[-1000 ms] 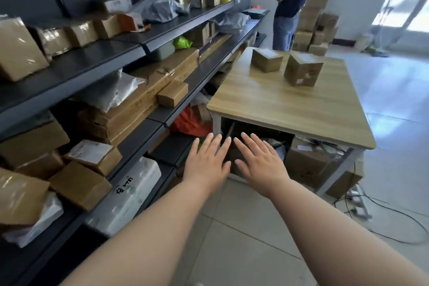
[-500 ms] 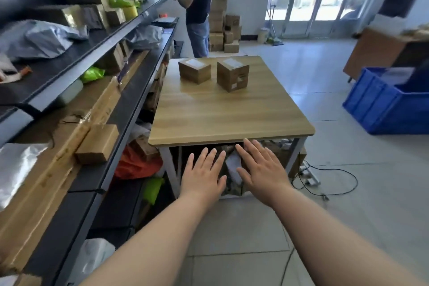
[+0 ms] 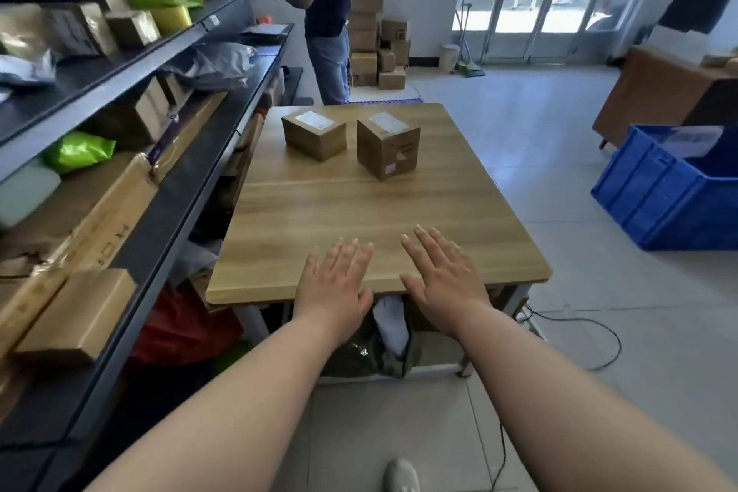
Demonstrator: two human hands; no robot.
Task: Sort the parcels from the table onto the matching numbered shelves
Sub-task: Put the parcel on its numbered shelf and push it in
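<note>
Left hand [image 3: 333, 286] and right hand [image 3: 444, 278], each grip spread flat and holding nothing, over the table's [image 3: 359, 208] near edge.

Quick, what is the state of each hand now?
Left hand: open, fingers straight, holding nothing.
Right hand: open, fingers straight, holding nothing.

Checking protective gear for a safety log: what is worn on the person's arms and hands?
Nothing: the left hand and right hand have no gloves, rings or watch. The left forearm and right forearm are uncovered, with no sleeve in view.
</note>
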